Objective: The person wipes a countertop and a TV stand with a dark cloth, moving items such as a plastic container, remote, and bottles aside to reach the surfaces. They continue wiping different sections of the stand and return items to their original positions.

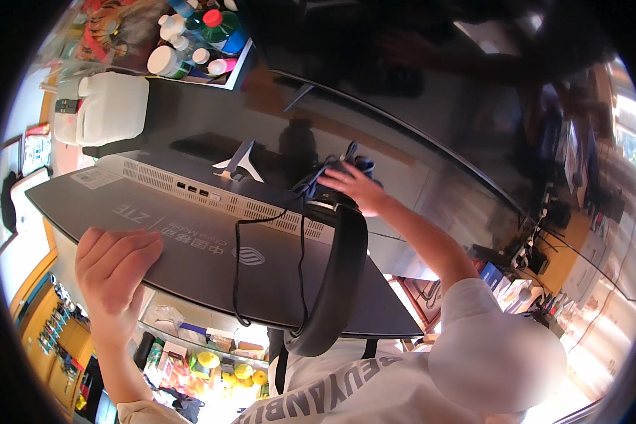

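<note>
In front of me a grey ZTE monitor or all-in-one computer shows its back, with vents and ports along a raised strip. My left hand is curled over its near left edge, fingers on the back panel, thumb side partly hidden. A black padded headband, likely from a headset, arches across the panel's right part, and a thin black cable loops beside it. My right hand lies on a dark bundle of cables behind the panel; whether it grips anything is unclear.
A large glossy black screen stands at the far right. A white plastic jug sits at the left on the dark tabletop, near a box of bottles. Below the panel are shelves with yellow fruit. Loose cables lie right.
</note>
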### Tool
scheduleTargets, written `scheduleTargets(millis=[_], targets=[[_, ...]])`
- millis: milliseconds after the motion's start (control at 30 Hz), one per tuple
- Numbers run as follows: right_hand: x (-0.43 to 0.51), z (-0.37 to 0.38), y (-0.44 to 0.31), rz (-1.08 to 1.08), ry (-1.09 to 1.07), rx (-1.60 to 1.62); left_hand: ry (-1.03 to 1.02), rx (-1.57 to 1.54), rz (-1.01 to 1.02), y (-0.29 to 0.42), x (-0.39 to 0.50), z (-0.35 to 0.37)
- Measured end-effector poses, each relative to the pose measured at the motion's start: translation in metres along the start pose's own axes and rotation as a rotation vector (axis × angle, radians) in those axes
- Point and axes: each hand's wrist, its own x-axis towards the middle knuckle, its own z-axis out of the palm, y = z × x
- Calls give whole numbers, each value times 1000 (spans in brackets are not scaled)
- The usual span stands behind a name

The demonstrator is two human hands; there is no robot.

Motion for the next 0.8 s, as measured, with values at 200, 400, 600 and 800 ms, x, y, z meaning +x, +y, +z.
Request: scheduleTargets(millis=[200, 400, 600, 800], targets=[[-8, -73, 125, 943, 285, 302, -24, 24, 28, 2, 10, -3], [-35, 0, 41, 764, 551, -112, -5, 48, 0, 2, -1, -1], [-105, 58, -51, 345, 162, -29, -20, 56, 25, -1, 1, 2], [-104, -5, 100, 1046, 656, -185, -12, 44, 20, -4, 1, 5]])
